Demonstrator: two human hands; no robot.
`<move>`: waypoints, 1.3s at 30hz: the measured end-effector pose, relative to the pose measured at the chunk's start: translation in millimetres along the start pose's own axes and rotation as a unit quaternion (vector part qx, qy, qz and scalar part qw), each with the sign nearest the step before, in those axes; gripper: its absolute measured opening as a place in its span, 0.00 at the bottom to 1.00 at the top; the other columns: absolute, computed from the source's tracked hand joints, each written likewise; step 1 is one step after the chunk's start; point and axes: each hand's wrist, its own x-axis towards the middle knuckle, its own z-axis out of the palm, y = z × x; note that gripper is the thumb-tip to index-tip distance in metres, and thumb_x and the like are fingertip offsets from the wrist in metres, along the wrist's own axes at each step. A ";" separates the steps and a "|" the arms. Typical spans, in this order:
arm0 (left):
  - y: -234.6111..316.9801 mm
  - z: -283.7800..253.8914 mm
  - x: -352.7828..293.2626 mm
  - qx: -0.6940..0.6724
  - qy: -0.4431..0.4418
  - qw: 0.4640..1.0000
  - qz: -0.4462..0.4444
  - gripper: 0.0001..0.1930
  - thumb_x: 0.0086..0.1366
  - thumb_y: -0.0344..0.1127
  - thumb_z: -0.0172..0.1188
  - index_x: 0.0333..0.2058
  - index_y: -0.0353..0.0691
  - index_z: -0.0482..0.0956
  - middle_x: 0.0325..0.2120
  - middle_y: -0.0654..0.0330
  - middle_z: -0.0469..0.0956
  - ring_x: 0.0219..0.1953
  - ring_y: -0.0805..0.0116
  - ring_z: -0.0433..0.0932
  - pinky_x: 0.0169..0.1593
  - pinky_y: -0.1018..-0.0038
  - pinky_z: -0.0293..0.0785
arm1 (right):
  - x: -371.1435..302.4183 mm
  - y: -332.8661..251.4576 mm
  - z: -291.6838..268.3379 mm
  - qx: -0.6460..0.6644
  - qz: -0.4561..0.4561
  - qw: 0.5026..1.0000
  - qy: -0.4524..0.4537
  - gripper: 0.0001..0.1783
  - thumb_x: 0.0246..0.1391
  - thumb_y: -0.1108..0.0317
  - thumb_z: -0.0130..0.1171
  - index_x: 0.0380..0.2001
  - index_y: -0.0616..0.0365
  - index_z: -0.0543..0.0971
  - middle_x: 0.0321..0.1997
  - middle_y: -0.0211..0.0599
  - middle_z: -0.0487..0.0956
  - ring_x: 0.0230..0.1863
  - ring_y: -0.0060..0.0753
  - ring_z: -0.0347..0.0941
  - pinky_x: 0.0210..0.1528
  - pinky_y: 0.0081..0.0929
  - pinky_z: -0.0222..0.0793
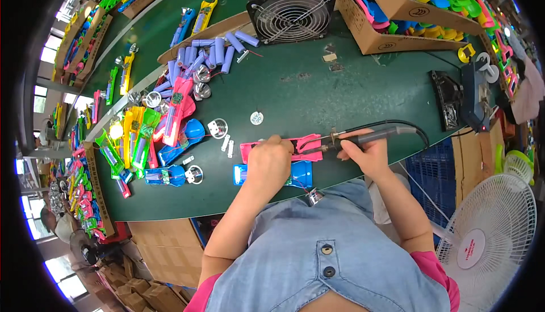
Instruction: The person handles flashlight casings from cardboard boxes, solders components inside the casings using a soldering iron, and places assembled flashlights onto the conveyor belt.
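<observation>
My right hand (368,152) is closed around a soldering iron (374,135), its tip pointing left over a pink flashlight casing (309,148). The casing lies on the green table in front of me, inner side up. Curled over its left part is my left hand (269,163), gripping it; the fingertips are partly hidden. Just below, nearer my body, lies a blue flashlight casing (301,174) with wires inside, partly covered by my left hand. A shiny reflector cup (314,197) hangs at the table edge beside it.
Purple battery cells (218,51) are heaped at the far left, near assembled colored casings (136,136). A black fan (292,14) stands at the back, beside cardboard boxes (369,37) of casings. A soldering station (476,96) sits right. A white fan (482,227) stands lower right.
</observation>
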 end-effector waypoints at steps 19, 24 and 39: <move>3.9 -0.5 -0.8 0.048 -0.020 0.999 -0.003 0.03 0.48 0.28 0.57 0.22 0.39 0.78 0.22 0.55 0.72 0.27 0.57 0.74 0.32 0.67 0.70 | 0.5 4.0 24.4 -0.308 -0.257 0.909 -0.114 0.38 0.35 0.70 0.67 0.52 0.56 0.61 0.50 0.42 0.69 0.53 0.45 0.65 0.62 0.49 0.45; 0.1 -6.1 -3.7 0.042 -0.028 0.998 0.036 0.03 0.50 0.28 0.56 0.23 0.38 0.78 0.23 0.56 0.74 0.28 0.59 0.74 0.32 0.69 0.70 | 6.1 9.0 24.3 -0.311 -0.273 0.902 -0.121 0.36 0.36 0.74 0.65 0.52 0.56 0.61 0.49 0.42 0.70 0.51 0.43 0.66 0.61 0.47 0.49; -23.1 -21.0 -21.5 -0.227 0.080 0.950 -0.200 0.07 0.51 0.25 0.59 0.29 0.33 0.71 0.24 0.54 0.77 0.28 0.72 0.77 0.29 0.78 0.71 | 10.5 8.3 26.5 -0.314 -0.247 0.911 -0.104 0.33 0.37 0.74 0.64 0.49 0.57 0.63 0.46 0.42 0.72 0.47 0.43 0.69 0.62 0.43 0.50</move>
